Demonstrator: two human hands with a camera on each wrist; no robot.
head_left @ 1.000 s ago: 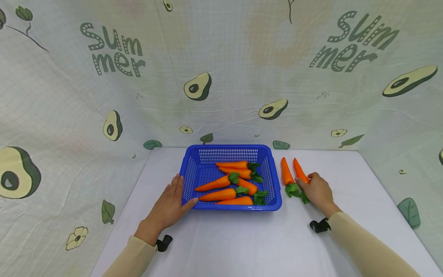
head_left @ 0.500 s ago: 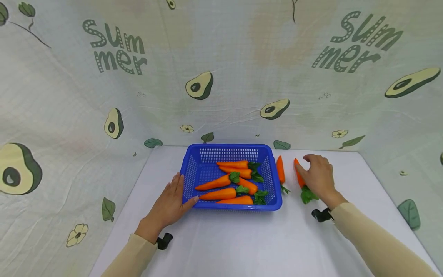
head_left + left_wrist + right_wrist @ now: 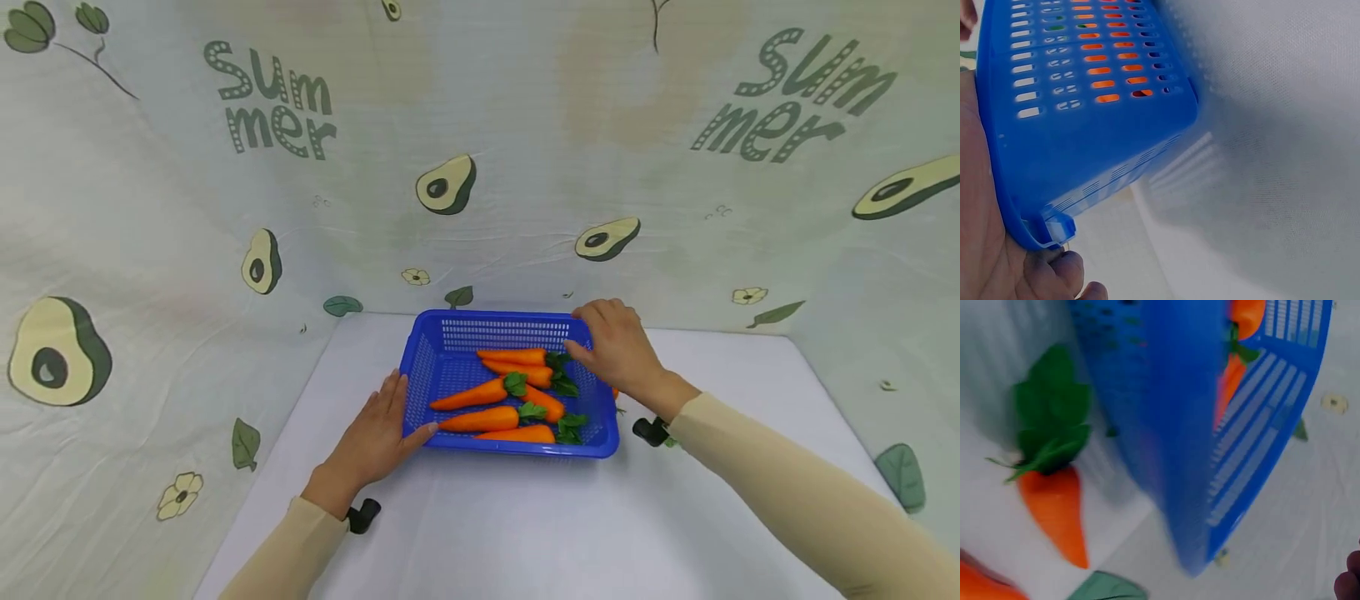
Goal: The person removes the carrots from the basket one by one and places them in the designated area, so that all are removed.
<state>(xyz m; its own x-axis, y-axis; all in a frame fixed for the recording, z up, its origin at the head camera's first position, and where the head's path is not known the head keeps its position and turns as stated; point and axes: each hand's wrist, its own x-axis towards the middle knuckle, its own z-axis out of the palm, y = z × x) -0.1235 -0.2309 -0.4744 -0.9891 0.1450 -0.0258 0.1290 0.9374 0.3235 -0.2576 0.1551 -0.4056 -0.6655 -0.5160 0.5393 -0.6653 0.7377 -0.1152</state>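
A blue plastic basket [image 3: 517, 450] stands on the white table with several orange carrots [image 3: 480, 419] with green leaves inside. My left hand [image 3: 369, 442] rests along the basket's left side, fingers stretched out and thumb at the front corner. Over the right rim, near the back right corner, is my right hand [image 3: 618, 350], fingers extended and holding no carrot; whether it touches the rim is unclear. In the right wrist view, one carrot [image 3: 1057, 506] lies outside beside the basket, and part of another carrot [image 3: 985, 584] shows at the lower left. In the head view my right arm mostly hides both.
The white table [image 3: 450, 533] bears the basket and loose carrots. A hanging cloth [image 3: 517, 217] with printed avocados and lettering rises behind the table and along its sides. Each wrist wears a small black camera [image 3: 363, 516].
My right hand let go of the carrots on the right, one of them now nearer the basket, and moved left over the basket's right rim. My left hand stays by the basket.
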